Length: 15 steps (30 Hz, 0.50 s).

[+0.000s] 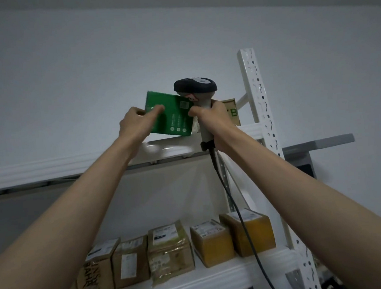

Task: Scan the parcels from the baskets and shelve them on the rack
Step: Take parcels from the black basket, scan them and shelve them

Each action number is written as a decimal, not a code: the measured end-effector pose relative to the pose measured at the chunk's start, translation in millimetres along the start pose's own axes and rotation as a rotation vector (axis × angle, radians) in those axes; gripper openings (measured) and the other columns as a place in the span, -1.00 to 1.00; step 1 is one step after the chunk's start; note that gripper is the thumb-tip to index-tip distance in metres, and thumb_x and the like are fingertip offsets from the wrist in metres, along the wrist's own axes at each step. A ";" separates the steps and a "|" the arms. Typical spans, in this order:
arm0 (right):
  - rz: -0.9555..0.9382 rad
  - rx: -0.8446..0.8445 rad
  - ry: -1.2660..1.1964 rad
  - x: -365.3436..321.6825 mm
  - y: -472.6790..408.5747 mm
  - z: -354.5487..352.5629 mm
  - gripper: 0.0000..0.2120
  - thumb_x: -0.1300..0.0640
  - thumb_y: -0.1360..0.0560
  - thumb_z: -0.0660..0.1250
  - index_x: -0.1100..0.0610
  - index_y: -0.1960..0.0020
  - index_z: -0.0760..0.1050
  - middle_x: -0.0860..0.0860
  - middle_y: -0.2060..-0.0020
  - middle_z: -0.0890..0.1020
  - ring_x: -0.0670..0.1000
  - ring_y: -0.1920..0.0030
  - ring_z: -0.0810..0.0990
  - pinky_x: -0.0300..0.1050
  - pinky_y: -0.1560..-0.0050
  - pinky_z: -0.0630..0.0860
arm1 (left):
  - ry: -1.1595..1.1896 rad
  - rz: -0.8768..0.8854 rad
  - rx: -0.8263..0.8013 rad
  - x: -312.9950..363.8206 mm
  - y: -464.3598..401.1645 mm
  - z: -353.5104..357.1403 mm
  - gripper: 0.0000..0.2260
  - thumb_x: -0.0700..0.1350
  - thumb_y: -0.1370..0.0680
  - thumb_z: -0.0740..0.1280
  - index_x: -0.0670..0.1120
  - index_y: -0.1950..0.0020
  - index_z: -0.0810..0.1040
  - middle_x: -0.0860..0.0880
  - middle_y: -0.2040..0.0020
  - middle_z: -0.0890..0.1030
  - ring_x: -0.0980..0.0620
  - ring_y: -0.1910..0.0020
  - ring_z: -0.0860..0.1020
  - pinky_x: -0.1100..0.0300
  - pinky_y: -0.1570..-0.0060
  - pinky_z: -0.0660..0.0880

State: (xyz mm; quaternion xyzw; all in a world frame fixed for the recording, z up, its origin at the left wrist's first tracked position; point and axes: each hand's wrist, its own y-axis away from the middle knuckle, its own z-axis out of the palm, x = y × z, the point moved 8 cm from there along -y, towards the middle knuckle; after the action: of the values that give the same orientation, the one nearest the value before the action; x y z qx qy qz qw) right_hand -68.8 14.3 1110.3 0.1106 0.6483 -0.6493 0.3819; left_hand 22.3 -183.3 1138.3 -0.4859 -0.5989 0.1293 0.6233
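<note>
Head view: left hand pinched green parcel at its 9 o'clock edge; right hand wrapped round scanner, thumb pressed to parcel's 3 o'clock edge. Held tilted just above top shelf. Best lowered flat, slid toward 12, cable kept clear. Brown box at 3, upright beyond; five parcels on lower shelf at 6.
</note>
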 end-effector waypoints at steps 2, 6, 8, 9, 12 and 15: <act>0.013 -0.032 0.012 3.2 -11.2 1.5 -0.86 0.23 -0.51 0.38 0.05 0.12 0.45 -0.03 0.26 0.55 -0.08 0.25 0.49 -0.17 0.30 0.38 | -0.082 0.007 -0.012 -5.7 -7.1 6.9 -0.44 0.24 -0.40 0.47 -0.05 -0.26 0.46 -0.06 -0.17 0.58 -0.09 -0.09 0.60 -0.01 -0.16 0.55; 0.074 -0.033 0.062 24.1 -27.1 -1.3 -0.85 0.21 -0.49 0.41 0.06 0.13 0.45 -0.01 0.22 0.55 -0.05 0.20 0.49 -0.14 0.27 0.39 | -0.190 -0.004 0.027 -16.8 -14.6 19.3 -0.41 0.21 -0.37 0.52 -0.07 -0.24 0.46 -0.03 -0.12 0.56 -0.07 -0.09 0.56 0.02 -0.12 0.53; 0.099 0.000 0.033 37.3 -30.7 -5.4 -0.87 0.21 -0.48 0.42 0.07 0.12 0.48 0.00 0.19 0.57 -0.02 0.15 0.52 -0.14 0.22 0.42 | -0.238 0.008 0.063 -19.0 -16.0 25.5 -0.43 0.22 -0.37 0.52 -0.05 -0.22 0.45 0.00 -0.09 0.52 -0.08 -0.08 0.53 0.03 -0.09 0.50; 0.110 0.015 0.013 43.7 -31.7 -7.5 -0.89 0.21 -0.48 0.42 0.08 0.12 0.49 0.00 0.18 0.59 0.01 0.13 0.53 -0.13 0.18 0.44 | -0.252 0.011 0.068 -19.9 -16.9 29.0 -0.44 0.22 -0.38 0.52 -0.05 -0.22 0.44 0.00 -0.08 0.50 -0.08 -0.06 0.51 0.05 -0.06 0.48; 0.127 0.033 -0.033 56.8 -32.2 -12.6 -0.91 0.22 -0.47 0.42 0.08 0.12 0.51 0.02 0.19 0.61 0.04 0.11 0.54 -0.05 0.09 0.46 | -0.286 0.007 0.048 -22.7 -20.8 38.6 -0.44 0.19 -0.40 0.51 -0.05 -0.26 0.43 -0.02 -0.10 0.49 -0.10 -0.08 0.49 0.06 -0.06 0.45; 0.126 0.019 -0.043 62.0 -33.2 -14.6 -0.90 0.23 -0.47 0.41 0.09 0.11 0.51 0.03 0.20 0.60 0.05 0.14 0.53 -0.06 0.11 0.47 | -0.346 0.014 0.025 -25.1 -25.8 47.4 -0.46 0.14 -0.44 0.49 -0.05 -0.32 0.43 -0.07 -0.21 0.55 -0.15 -0.19 0.51 0.01 -0.15 0.45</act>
State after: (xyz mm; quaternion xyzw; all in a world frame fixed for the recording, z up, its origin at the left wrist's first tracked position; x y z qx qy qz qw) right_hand -137.5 1.6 1093.9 0.1410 0.6255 -0.6323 0.4347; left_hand -36.1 -193.4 1133.3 -0.4530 -0.6922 0.2228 0.5158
